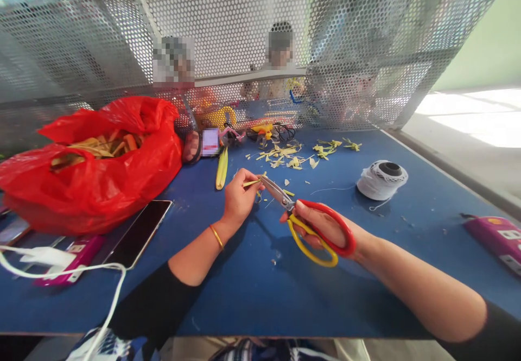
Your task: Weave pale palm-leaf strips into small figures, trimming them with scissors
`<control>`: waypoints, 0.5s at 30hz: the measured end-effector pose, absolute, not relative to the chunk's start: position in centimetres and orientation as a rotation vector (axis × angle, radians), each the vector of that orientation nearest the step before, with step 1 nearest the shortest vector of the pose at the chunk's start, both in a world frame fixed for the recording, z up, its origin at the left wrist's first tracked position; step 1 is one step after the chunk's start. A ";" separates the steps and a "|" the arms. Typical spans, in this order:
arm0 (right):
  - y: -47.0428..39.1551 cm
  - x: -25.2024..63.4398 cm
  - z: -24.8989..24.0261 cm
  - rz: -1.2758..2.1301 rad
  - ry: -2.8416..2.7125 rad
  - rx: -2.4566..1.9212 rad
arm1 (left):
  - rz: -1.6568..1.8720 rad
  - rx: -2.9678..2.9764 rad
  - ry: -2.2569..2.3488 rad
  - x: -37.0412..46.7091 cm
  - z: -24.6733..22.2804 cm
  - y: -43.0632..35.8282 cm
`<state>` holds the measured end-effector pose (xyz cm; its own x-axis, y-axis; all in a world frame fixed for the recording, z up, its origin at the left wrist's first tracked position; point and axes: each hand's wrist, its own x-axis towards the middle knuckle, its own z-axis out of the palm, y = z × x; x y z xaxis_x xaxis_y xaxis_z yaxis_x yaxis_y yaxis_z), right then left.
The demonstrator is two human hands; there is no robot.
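Observation:
Between the fingers of my left hand (240, 198) is a thin yellow-green plant strip (251, 183), pinched near the middle of the table. My right hand (315, 222) grips a pair of scissors (344, 233) with one red and one yellow handle loop. The scissor blades reach to the strip's end, right by my left fingertips; whether they are parted is hard to make out. A longer yellow-green stalk (222, 170) lies behind my left hand. Pale leaf scraps (280, 154) are scattered beyond the blades.
A red plastic bag (163, 171) of dried strips stands at left, near a phone (140, 233) and a purple power strip (83, 258) with a white cable. On the right are a white thread spool (382, 181) and another power strip (494, 241). A perforated metal screen (232, 19) runs behind, people beyond it.

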<state>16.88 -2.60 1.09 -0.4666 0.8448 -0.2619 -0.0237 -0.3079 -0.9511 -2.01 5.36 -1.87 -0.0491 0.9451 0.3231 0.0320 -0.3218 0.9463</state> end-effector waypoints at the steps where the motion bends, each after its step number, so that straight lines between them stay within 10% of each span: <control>1: -2.6 16.8 1.1 1.829 -1.326 -1.089 | 1.478 1.437 1.094 -2.0 -1.8 5.3; 15: -2.0 18.9 2.0 1.330 -1.461 -1.167 | 1.319 0.649 0.884 -2.2 0.6 5.3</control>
<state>18.94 -1.97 1.97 -0.2318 0.9727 -0.0129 0.1042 0.0116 -0.9945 -2.24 5.35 0.56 0.0194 0.9840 -0.1770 -0.5378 0.1595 0.8279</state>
